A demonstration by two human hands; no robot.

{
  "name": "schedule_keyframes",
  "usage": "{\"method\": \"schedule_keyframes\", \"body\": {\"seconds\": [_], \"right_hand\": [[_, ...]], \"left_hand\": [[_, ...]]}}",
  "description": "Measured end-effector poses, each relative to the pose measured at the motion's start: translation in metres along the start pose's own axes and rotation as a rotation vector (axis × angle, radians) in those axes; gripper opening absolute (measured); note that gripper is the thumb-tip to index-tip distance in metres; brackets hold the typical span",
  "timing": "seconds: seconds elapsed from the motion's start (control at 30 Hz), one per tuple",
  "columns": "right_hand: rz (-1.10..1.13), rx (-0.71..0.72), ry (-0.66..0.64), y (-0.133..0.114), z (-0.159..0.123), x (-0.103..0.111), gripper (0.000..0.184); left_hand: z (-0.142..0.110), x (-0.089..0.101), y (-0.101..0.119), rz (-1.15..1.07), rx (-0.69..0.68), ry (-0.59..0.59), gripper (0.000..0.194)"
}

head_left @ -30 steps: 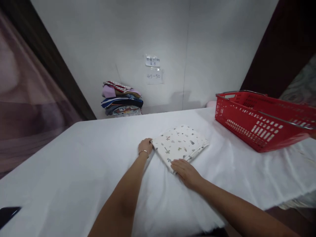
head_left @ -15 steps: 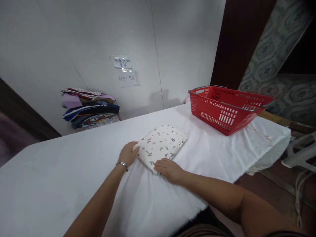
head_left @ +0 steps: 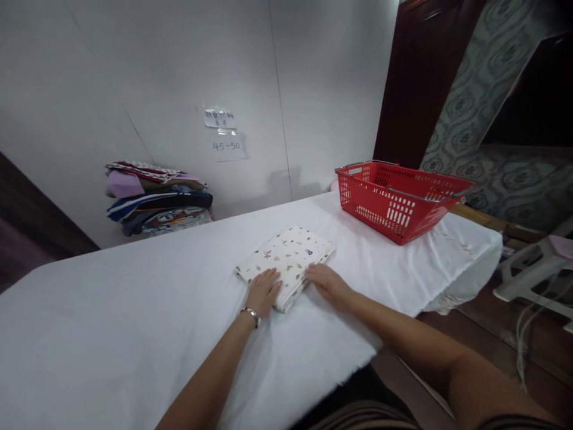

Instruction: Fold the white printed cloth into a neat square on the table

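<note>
A folded white cloth (head_left: pixel 290 254) with small leaf and animal prints lies on the white-covered table (head_left: pixel 134 298). My left hand (head_left: pixel 263 292), with a bracelet at the wrist, rests flat over the cloth's near left edge, fingers stretched out. At the near right edge, where the folded layers show, my right hand (head_left: pixel 329 285) has its fingers close together and curled against the cloth; its thumb is hidden.
A red plastic basket (head_left: pixel 380 209) with metal handles stands at the table's far right. Stacked folded clothes (head_left: pixel 161 197) sit beyond the far left edge, by the wall. Two paper signs (head_left: pixel 230 146) hang on the wall. A white stool (head_left: pixel 532 275) is on the right.
The view has swung right. My left hand has moved from the cloth's left corner onto its near left edge, and my right hand has slid from the near corner farther along the right edge.
</note>
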State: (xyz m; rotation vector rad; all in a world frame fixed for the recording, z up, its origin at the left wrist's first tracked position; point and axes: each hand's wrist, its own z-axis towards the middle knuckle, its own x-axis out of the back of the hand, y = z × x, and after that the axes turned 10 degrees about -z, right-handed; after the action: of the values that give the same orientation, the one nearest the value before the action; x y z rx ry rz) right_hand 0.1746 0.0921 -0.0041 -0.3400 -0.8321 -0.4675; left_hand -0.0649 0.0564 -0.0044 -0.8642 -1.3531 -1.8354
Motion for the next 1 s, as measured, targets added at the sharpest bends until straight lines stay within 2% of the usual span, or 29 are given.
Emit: {"method": "schedule_keyframes", "body": {"seconds": [0.07, 0.13, 0.2, 0.27, 0.37, 0.5, 0.63, 0.77, 1.0], "right_hand": [[-0.044, -0.15, 0.071, 0.027, -0.001, 0.003, 0.031], [-0.085, -0.248, 0.088, 0.051, -0.002, 0.002, 0.03], [-0.106, -0.28, 0.078, 0.068, -0.001, 0.001, 0.03], [-0.119, -0.276, 0.066, 0.077, 0.001, -0.001, 0.03], [-0.137, -0.254, 0.058, 0.084, 0.007, -0.004, 0.028], [-0.137, -0.194, 0.015, 0.087, 0.012, -0.005, 0.029], [-0.146, -0.134, -0.003, 0.09, 0.015, -0.002, 0.028], [-0.136, -0.058, -0.051, 0.092, 0.018, 0.0, 0.03], [-0.121, -0.072, -0.058, 0.095, 0.022, -0.004, 0.027]], "left_hand": [[-0.003, 0.001, 0.019, -0.023, 0.014, 0.042, 0.038], [-0.009, -0.001, 0.039, -0.02, -0.05, 0.054, 0.039], [-0.015, -0.007, 0.052, 0.003, -0.11, 0.014, 0.042], [-0.02, -0.015, 0.057, 0.024, -0.129, -0.025, 0.041], [-0.024, -0.024, 0.051, 0.038, -0.148, -0.018, 0.037], [-0.025, -0.026, 0.045, 0.03, -0.172, 0.055, 0.034], [-0.024, -0.022, 0.049, 0.036, -0.123, 0.127, 0.031], [-0.022, -0.02, 0.052, 0.058, -0.058, 0.145, 0.028], [-0.019, -0.024, 0.053, 0.054, -0.015, 0.178, 0.023]]}}
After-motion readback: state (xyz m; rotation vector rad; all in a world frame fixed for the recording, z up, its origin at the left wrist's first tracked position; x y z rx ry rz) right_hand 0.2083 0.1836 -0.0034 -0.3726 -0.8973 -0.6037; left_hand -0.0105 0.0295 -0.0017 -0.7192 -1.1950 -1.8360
